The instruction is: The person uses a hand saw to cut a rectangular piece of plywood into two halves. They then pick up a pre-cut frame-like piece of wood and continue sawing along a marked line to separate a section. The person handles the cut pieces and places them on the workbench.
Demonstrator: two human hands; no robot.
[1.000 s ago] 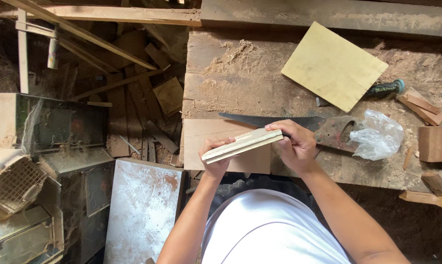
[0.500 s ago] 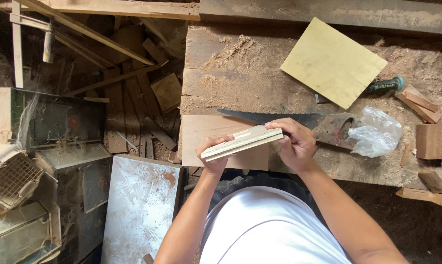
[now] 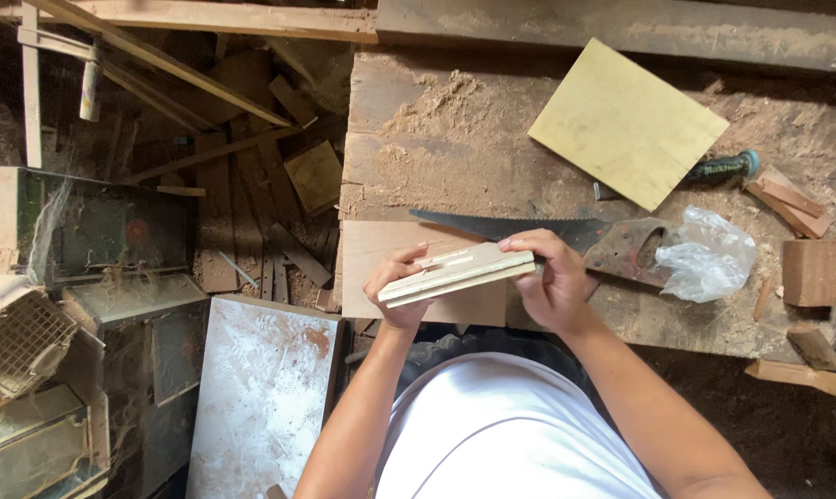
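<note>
I hold a stack of thin pale wooden boards [image 3: 459,273] edge-up between both hands, above the near edge of a dusty workbench [image 3: 455,148]. My left hand [image 3: 395,291] grips the stack's left end. My right hand [image 3: 552,282] grips its right end, fingers curled over the top. Beneath the stack lies a flat light-brown board [image 3: 372,254]. Just behind my hands lies a handsaw [image 3: 519,226], its blade pointing left and its rusty handle to the right.
A yellow square board [image 3: 626,120], a crumpled clear plastic bag [image 3: 709,254], a green-handled tool [image 3: 727,166] and small wood blocks [image 3: 811,273] sit on the bench. Left of it are scrap wood pieces [image 3: 251,185], a metal sheet [image 3: 261,388] and old machines [image 3: 67,231].
The boards and both hands stay nearly where they were; only the view shifted slightly.
</note>
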